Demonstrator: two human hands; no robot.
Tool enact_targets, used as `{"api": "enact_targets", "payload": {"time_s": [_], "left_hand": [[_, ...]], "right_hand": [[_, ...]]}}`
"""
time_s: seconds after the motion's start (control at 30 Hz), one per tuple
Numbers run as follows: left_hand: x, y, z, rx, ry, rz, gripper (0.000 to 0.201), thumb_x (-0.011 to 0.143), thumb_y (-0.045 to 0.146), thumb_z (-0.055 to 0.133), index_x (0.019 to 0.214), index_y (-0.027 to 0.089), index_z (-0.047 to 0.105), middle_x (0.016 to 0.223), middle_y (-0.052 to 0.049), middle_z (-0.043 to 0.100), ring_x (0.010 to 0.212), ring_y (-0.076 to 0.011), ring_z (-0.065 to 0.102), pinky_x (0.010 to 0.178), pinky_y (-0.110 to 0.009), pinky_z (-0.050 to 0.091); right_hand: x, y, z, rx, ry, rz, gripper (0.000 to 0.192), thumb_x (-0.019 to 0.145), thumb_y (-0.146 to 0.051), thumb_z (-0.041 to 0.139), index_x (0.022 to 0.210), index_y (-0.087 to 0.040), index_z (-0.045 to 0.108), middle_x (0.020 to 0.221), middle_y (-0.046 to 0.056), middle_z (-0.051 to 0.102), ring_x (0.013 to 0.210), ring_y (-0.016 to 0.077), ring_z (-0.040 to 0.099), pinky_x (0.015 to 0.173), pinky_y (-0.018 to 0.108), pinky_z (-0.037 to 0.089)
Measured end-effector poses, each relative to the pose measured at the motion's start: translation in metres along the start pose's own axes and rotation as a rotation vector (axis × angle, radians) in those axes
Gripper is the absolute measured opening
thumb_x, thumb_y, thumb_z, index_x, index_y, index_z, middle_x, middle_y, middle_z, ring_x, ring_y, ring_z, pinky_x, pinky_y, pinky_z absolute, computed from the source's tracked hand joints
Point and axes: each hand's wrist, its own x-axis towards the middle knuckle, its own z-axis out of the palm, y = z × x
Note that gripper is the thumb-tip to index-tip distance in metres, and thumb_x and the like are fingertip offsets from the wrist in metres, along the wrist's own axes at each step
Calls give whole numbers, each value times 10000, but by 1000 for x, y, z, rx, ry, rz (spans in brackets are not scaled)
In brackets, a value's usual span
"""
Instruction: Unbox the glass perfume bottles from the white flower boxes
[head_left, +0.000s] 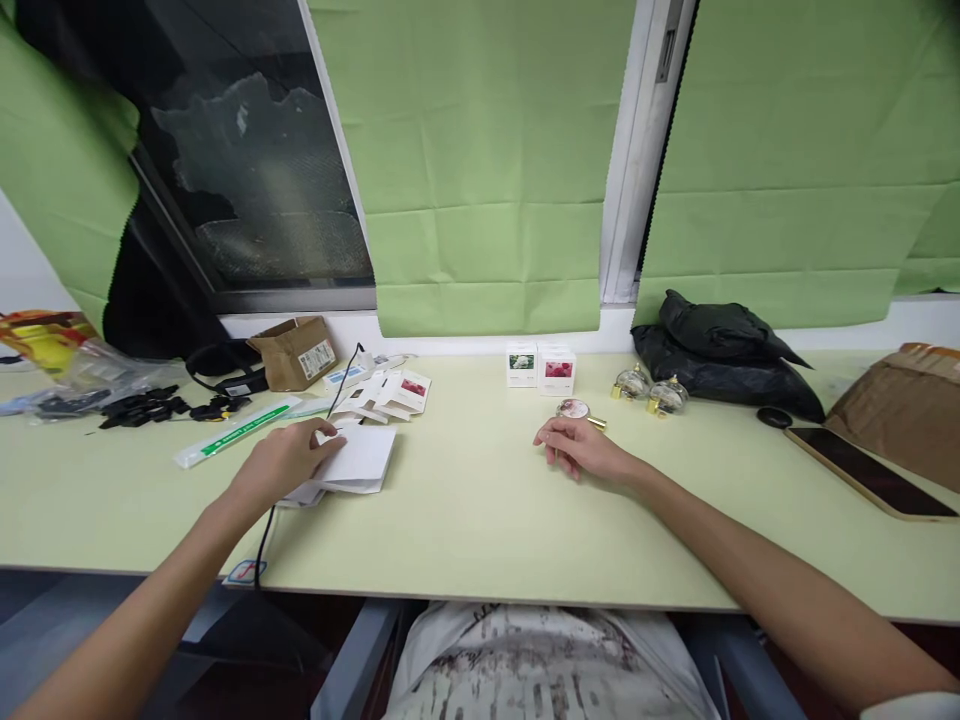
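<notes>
On the left of the table, my left hand (289,458) has its thumb and fingers closed on the edge of a flat white carton (361,462), which lies over other white flat pieces. Just beyond it, several flattened white cartons (405,392) with small flower pictures lie fanned out. My right hand (583,448) rests on the table with loosely bent fingers and nothing visible in them. Right behind it lies a round glass bottle (573,408) with a gold cap, partly hidden by the hand. Two small white boxes (557,371) with flower pictures stand upright farther back.
Two more round glass bottles (667,397) sit by black plastic bags (731,370). A phone (874,470) and brown paper bag (904,415) are at right. An open cardboard box (292,354), a green-and-white packet (236,432) and a black cable (262,545) are at left.
</notes>
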Motion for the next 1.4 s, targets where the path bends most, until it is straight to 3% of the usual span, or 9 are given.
{"api": "enact_targets", "payload": {"time_s": [0.1,0.2,0.33,0.47,0.67,0.97,1.13,1.23,1.4], "left_hand": [[-1,8,-1,31,7,-23,500,904,595,511,1153,210,709,943,-120,758,868,-327,687,679,-349,463],[-14,26,1,38,160,19,504,974,591,414,1150,216,702,993,-128,751,904,-337,682,707,-380,486],[-45,63,23,79,330,405,482,1032,526,376,1207,190,674,1253,-148,695,1135,-341,639,959,-453,474],[-62,85,56,167,286,511,399,1031,445,437,1255,201,660,1265,-149,693,1177,-357,626,985,-503,457],[-54,72,63,283,253,489,333,985,202,439,1242,209,651,1296,-137,675,1189,-332,619,975,-474,458],[-46,49,61,284,302,457,358,979,205,407,1233,179,659,1279,-167,664,1172,-349,616,976,-490,469],[-46,58,60,227,319,465,336,953,189,443,1192,189,679,1253,-170,667,1174,-366,610,983,-519,467],[-46,80,58,141,313,513,312,974,224,453,1186,204,681,1275,-153,663,1209,-365,598,1002,-528,465],[-39,141,56,-132,161,642,288,1010,283,461,1205,243,669,1248,-83,687,1161,-292,637,1002,-454,490]], "right_hand": [[1,2,0,-4,-9,-1,399,929,-571,640,1006,-181,679,752,12,693,460,81,541,370,197,457],[1,3,0,-11,-10,1,394,934,-568,635,1005,-183,678,750,10,691,462,81,544,371,193,458],[1,3,0,-20,3,8,390,934,-561,638,1006,-179,681,757,15,691,469,81,544,367,188,456],[0,4,0,-28,0,18,384,940,-555,632,1009,-181,678,755,13,689,470,80,539,368,185,453],[0,5,0,-42,-3,32,386,937,-556,636,1009,-180,679,762,13,684,480,82,541,366,185,448],[0,6,1,-44,-9,38,417,909,-583,654,1002,-178,684,757,25,686,492,91,541,376,192,443],[0,5,1,-74,1,30,400,920,-576,628,1011,-189,673,772,22,682,493,106,534,392,225,431],[0,2,-3,-199,99,-44,382,958,-569,563,993,-204,671,753,11,669,507,117,511,443,251,411],[1,-1,-24,-711,509,-236,325,1018,-478,470,968,-226,668,789,29,671,738,192,577,690,314,439]]}}
